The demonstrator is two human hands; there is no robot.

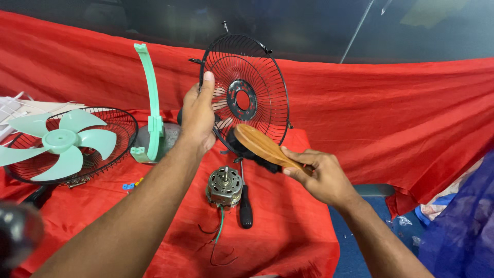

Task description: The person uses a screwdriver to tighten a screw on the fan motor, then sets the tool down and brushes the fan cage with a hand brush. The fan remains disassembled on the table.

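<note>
Left hand: fingers clasped on the rim of a black wire grille, held upright above the red cloth. Right hand: fingers wrapped round the handle of a wooden brush, bristles against the grille's lower edge. Step in hand, by judgement: brushing the grille clean. Next stroke calls for a steady rim and a turned grille. On cloth: motor, screwdriver, green blade on second grille, green stand.
</note>
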